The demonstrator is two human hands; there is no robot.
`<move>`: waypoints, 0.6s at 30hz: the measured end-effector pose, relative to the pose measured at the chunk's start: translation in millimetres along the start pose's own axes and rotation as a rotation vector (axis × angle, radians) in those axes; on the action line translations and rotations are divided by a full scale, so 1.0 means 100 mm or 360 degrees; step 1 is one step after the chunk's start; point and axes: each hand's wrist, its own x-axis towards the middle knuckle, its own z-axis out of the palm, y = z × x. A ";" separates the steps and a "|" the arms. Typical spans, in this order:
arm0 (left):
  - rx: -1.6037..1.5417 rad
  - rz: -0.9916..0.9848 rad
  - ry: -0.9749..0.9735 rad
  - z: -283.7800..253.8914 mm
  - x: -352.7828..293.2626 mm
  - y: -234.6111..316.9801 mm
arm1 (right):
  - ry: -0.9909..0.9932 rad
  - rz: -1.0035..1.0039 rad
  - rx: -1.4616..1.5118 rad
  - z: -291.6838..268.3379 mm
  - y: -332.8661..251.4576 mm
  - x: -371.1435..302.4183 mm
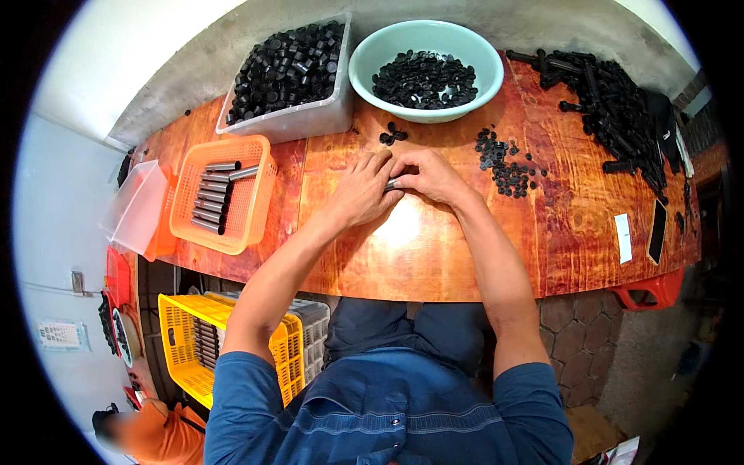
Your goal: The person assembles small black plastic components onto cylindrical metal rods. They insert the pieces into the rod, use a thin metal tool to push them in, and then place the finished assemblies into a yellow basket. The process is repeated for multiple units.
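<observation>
Over the middle of the wooden table, my left hand [361, 191] is closed around a short silver metal tube [393, 184], most of which its fingers hide. My right hand [431, 177] meets it there, thumb and fingers pinched on the tube's visible part. Just beyond my fingers lie a few small black round caps [393, 135]. To the left, an orange basket [267, 186] holds several silver tubes with black ends [213, 195]. Right of my hands, many small black rings [508, 164] are scattered on the wood.
At the back stand a clear bin [335, 108] of black caps and a pale green basin [484, 81] of small black pieces. Black tubular parts [612, 108] are heaped at right, near a phone-like black slab [657, 232]. A yellow crate [178, 353] sits below; another person [167, 434] is lower left.
</observation>
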 end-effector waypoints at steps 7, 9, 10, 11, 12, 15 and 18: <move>0.0058 0.0036 -0.0115 0.03 0.13 -0.05 | 0.0138 -0.0228 -0.0104 0.01 0.03 -0.02; 0.0016 0.0098 -0.0138 0.02 0.17 -0.06 | 0.0198 -0.0298 -0.0182 0.01 0.00 -0.03; -0.0010 0.0118 -0.0149 0.02 0.17 -0.07 | 0.0170 -0.0179 -0.0127 0.01 0.01 -0.02; -0.0027 0.0123 -0.0136 0.02 0.17 -0.07 | 0.0142 -0.0061 -0.0073 0.00 0.03 -0.01; -0.0044 0.0127 -0.0124 0.03 0.16 -0.08 | 0.0113 0.0057 -0.0018 0.00 0.04 0.00; -0.0088 0.0093 -0.0116 0.04 0.14 -0.08 | 0.0087 0.0040 -0.0155 0.02 -0.02 0.00; -0.0106 0.0072 -0.0103 0.04 0.11 -0.07 | 0.0077 -0.0041 -0.0131 0.04 0.07 0.03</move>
